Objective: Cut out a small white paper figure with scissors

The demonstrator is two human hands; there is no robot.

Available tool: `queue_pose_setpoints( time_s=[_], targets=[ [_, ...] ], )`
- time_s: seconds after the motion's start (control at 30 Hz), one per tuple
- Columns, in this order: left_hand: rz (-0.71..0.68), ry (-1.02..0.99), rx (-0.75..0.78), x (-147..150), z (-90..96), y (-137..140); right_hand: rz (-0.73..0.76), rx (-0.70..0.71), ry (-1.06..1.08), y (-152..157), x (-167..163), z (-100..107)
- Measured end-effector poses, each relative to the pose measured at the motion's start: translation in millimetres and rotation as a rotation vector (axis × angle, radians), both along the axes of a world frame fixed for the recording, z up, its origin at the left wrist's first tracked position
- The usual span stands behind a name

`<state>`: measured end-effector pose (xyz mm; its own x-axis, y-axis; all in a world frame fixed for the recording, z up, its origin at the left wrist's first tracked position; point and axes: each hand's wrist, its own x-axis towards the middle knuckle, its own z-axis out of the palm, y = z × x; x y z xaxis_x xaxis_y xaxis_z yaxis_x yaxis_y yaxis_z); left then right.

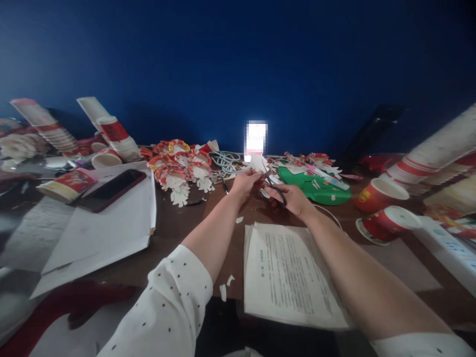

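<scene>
Your left fingers (pixel 255 174) pinching one white paper (pixel 258 162), right fingers (pixel 279 188) gripping one pair of scissors (pixel 269 177), one printed stack (pixel 290 272) at the surface (pixel 223 228)'s near edge

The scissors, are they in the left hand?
No, the right hand has the scissors, while the left hand holds white paper.

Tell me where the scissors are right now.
In the head view, the scissors are just right of centre, held in the right hand, beside the white paper in the left hand and left of the green sheet.
</scene>
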<state>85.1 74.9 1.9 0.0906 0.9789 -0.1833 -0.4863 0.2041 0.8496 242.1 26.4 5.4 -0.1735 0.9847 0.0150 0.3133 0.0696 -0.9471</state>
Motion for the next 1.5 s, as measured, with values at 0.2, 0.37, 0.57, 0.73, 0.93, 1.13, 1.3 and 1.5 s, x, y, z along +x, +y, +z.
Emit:
queue_pose_setpoints(
  time_s=[0.2,0.37,0.57,0.73,0.93,1.13,1.3,1.5],
  targets=[
    [-0.039,0.023,0.044,-1.8,-1.7,2.2,0.008,0.005,-0.025,-0.1,1.1,3.4],
    [-0.06,0.046,0.059,-1.3,-1.3,3.6,-0.021,-0.018,0.009,-1.3,0.1,3.8],
    [-0.101,0.041,0.07,-4.0,-3.6,6.4,-0.004,-0.016,-0.015,-0.9,1.1,4.6],
    [-0.113,0.033,0.077,-5.4,-3.3,5.6,-0.011,-0.019,-0.027,-1.5,0.9,4.8],
    [-0.107,0.054,0.068,-5.0,-2.3,5.6,-0.025,0.002,-0.028,-2.3,-0.3,5.7],
    [-0.108,0.067,0.062,-4.8,-2.8,5.4,-0.023,0.004,-0.042,-1.1,0.4,4.0],
    [-0.101,0.037,0.047,-4.3,-4.4,5.5,-0.012,0.004,-0.037,-0.6,0.7,2.4],
    [-0.11,0.053,0.038,-4.8,-2.7,4.4,-0.01,0.004,-0.037,-0.2,0.0,0.1]
  ],
)
